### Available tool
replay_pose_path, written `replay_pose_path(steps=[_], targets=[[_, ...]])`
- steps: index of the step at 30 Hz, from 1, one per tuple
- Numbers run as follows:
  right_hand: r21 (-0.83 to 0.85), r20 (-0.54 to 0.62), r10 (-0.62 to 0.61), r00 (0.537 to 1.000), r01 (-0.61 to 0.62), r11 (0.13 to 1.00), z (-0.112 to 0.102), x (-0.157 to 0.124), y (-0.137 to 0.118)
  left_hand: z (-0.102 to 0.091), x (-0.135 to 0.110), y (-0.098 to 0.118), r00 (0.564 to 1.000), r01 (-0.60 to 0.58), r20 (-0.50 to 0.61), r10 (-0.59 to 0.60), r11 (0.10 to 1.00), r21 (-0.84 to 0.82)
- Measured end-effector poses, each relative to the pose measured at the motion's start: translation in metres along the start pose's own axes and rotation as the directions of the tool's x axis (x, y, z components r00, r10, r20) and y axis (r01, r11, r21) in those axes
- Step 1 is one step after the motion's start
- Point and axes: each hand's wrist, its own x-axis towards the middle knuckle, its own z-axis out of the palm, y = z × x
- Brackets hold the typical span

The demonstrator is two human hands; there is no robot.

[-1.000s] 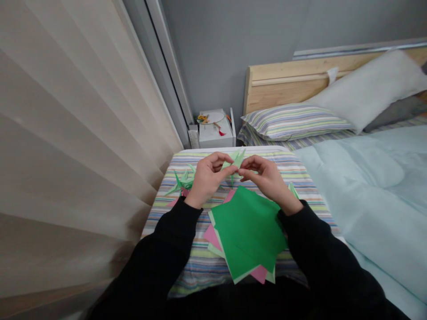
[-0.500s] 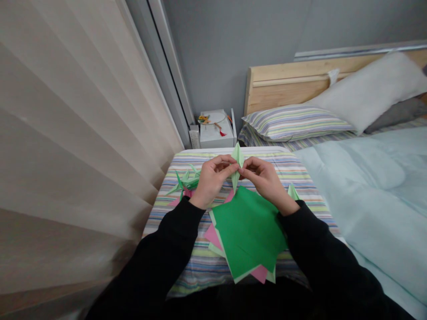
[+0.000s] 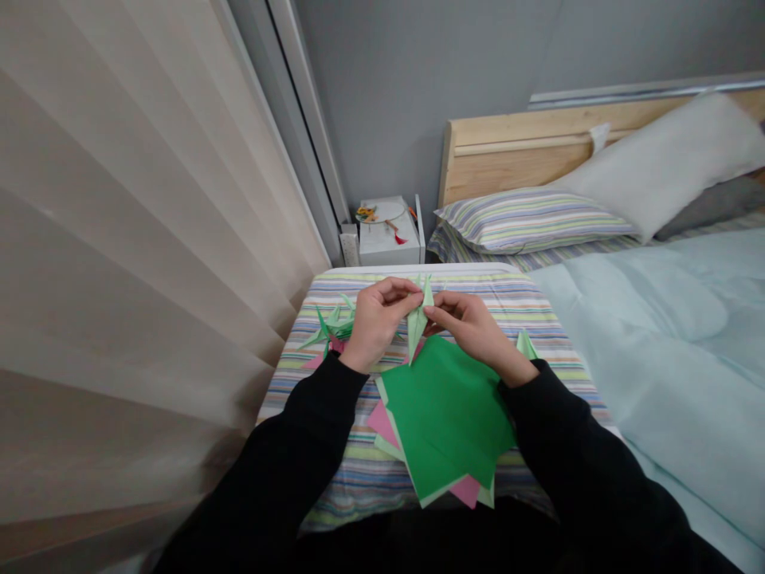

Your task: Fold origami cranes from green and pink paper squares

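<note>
Pale-green pointed folded paper [image 3: 417,328] is pinched by the left hand [image 3: 378,319] and right hand [image 3: 469,325], mid-frame. Flat dark-green paper [image 3: 448,418] lies below, lower centre.

The folded paper [image 3: 419,323] I hold is pale green. My sleeves [image 3: 299,430] are solid black. The paper stack [image 3: 448,422] before me shows plain dark green uppermost, with pink and pale green corners beneath. My tablecloth [image 3: 508,299] is white with multicoloured stripes: blue, yellow-green, orange. The pillow [image 3: 538,219] is likewise striped. The quilt [image 3: 675,319] is plain pale aqua; the tassel [image 3: 400,240], red.
</note>
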Motion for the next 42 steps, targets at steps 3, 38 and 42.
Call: replay_pose_path(steps=[3, 38, 42], targets=[[-0.048, -0.014, -0.015, 1.000, 0.014, 0.999, -0.002, 0.001, 0.003, 0.000, -0.001, 0.001, 0.999, 0.014, 0.030, -0.013, 0.999, -0.043], [-0.163, -0.003, -0.113, 0.994, 0.110, 0.980, 0.001, 0.001, 0.000, 0.003, 0.000, -0.007, 0.999, 0.045, -0.025, -0.048, 0.992, -0.118], [-0.152, -0.004, -0.112, 0.994, 0.110, 0.982, 0.002, 0.001, -0.002, 0.004, 0.000, -0.004, 0.998, 0.057, -0.026, -0.061, 0.989, -0.136]])
